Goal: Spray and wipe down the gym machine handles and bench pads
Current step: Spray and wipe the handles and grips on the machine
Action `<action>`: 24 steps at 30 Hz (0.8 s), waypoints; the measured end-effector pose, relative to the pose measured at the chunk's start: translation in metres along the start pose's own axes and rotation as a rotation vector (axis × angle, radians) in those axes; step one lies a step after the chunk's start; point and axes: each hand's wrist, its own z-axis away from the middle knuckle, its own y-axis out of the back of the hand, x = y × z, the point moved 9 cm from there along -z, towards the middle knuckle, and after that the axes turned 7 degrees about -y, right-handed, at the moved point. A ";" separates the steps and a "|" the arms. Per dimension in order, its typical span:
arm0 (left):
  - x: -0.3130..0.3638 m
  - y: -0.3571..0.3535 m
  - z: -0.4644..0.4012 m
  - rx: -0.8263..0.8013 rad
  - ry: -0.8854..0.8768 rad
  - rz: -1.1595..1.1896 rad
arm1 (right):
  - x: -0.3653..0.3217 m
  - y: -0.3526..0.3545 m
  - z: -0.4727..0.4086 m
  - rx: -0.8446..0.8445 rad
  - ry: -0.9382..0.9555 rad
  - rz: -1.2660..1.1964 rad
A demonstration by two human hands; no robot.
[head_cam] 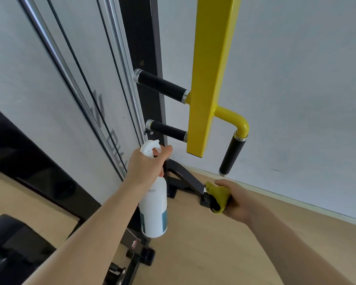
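Note:
My left hand (pixel 147 164) grips the neck of a white spray bottle (pixel 154 210), a finger on its trigger, the nozzle just below the lower black handle (pixel 168 130). An upper black handle (pixel 161 85) sticks out left from the yellow machine arm (pixel 211 79). A third black handle (pixel 232 156) hangs from a yellow bent tube at the right. My right hand (pixel 234 199) holds a crumpled yellow cloth (pixel 218 197) a short way below that hanging handle, not touching it.
A black bench pad (pixel 12 241) shows at the lower left. Black frame feet (pixel 185 179) rest on the wooden floor (pixel 214 243). Chrome guide rods (pixel 56 56) and a black upright (pixel 144 48) run along the white wall (pixel 296 79).

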 end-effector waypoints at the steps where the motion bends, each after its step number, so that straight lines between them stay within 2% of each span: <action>1: -0.002 0.006 -0.002 0.012 0.006 -0.007 | 0.003 -0.017 0.001 -0.062 -0.003 -0.005; 6: 0.005 0.018 -0.010 0.017 -0.036 -0.060 | -0.002 -0.073 0.010 -0.178 0.015 0.068; 10: 0.008 0.022 -0.016 0.019 -0.033 -0.104 | -0.014 -0.097 0.017 -0.206 0.064 0.054; 20: 0.002 0.028 -0.027 0.023 -0.045 -0.114 | -0.027 -0.109 0.016 -0.161 0.132 -0.002; 24: -0.002 0.030 -0.030 0.042 -0.020 -0.099 | -0.038 -0.124 0.027 -0.132 0.225 0.080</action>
